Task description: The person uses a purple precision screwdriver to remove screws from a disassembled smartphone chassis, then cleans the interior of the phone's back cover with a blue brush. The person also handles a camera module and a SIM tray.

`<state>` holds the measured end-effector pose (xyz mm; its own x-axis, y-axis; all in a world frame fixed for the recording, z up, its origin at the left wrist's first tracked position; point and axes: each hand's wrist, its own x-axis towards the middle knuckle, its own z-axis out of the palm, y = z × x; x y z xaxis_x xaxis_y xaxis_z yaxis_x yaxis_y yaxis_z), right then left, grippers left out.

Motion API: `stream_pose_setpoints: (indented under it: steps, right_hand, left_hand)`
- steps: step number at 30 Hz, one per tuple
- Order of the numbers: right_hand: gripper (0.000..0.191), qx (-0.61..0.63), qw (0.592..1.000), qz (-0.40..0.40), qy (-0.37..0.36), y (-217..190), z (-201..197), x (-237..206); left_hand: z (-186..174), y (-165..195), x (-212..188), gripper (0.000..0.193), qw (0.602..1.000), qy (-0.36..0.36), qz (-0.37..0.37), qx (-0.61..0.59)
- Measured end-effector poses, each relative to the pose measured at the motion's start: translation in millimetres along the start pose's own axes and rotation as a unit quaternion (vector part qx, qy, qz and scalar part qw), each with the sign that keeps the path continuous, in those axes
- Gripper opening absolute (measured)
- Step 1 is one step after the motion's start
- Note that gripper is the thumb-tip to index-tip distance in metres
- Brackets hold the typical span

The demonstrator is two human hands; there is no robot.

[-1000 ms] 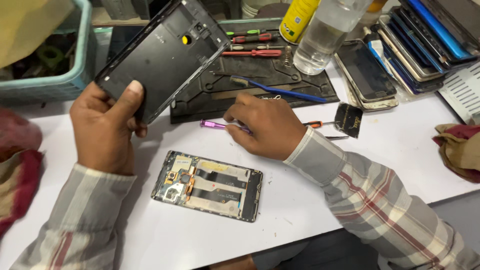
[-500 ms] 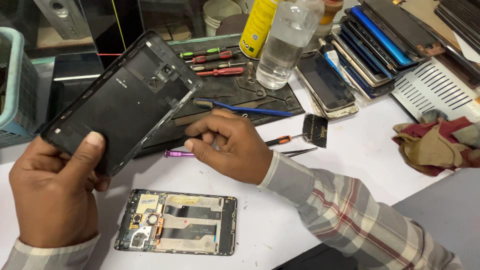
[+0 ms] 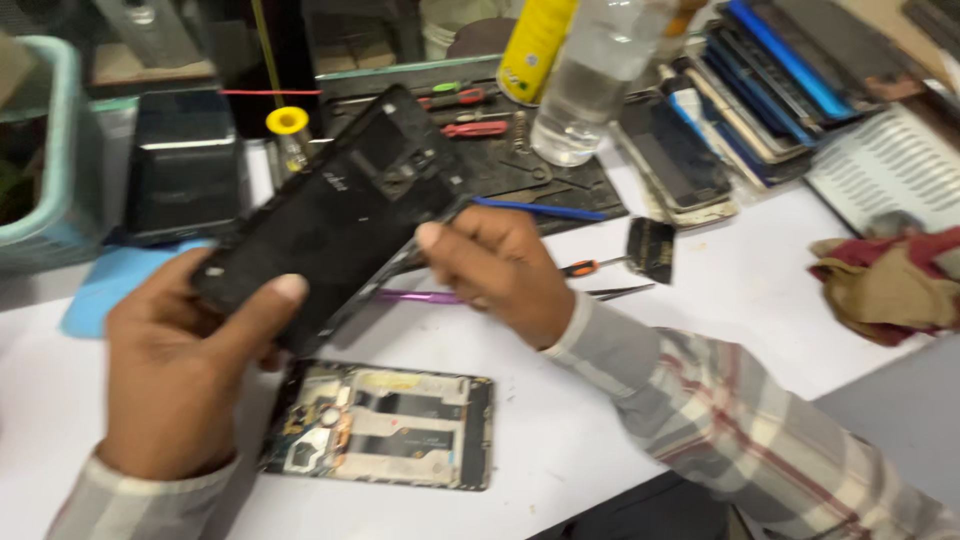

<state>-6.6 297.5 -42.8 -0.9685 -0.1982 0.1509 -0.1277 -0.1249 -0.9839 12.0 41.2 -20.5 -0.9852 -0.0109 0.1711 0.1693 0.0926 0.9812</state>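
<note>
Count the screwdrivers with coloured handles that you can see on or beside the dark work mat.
3: a green-handled screwdriver and a red-handled screwdriver lie at the back of the dark work mat, and an orange-handled screwdriver lies on the white table. Others may be hidden.

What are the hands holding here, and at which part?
The left hand grips the black phone back cover at its lower end, thumb across it. The right hand touches the cover's right edge with its fingertips; whether it pinches is unclear.
</note>
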Motion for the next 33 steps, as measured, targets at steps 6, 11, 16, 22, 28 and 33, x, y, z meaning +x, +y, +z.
stream_pose_setpoints:
  steps: [6, 11, 16, 22, 28, 33]
  right_hand:
    - [0.033, 0.067, 0.996, 0.053, -0.005, -10, -1, -5]
    - [0.029, 0.067, 0.994, 0.080, -0.017, -7, -3, -12]
    - [0.027, 0.059, 0.993, 0.098, -0.039, -4, -4, -19]
    - [0.031, -0.077, 0.996, 0.047, 0.005, -7, 0, -16]
    - [0.013, -0.366, 0.920, -0.136, -0.013, -15, 10, -7]
    - [0.010, -0.412, 0.898, -0.149, -0.042, -18, 18, -10]
  left_hand:
    - [-17, 19, 10, 0.060, 0.932, -0.200, -0.135, -0.272]
    - [-3, 14, 12, 0.073, 0.836, -0.264, -0.276, -0.393]
    - [-2, 10, 4, 0.069, 0.803, -0.376, -0.231, -0.400]
    - [-8, 17, 5, 0.071, 0.832, -0.347, -0.201, -0.384]
    - [-26, 23, 11, 0.070, 0.882, -0.270, -0.125, -0.366]
    - [-33, 23, 13, 0.070, 0.882, -0.251, -0.107, -0.383]
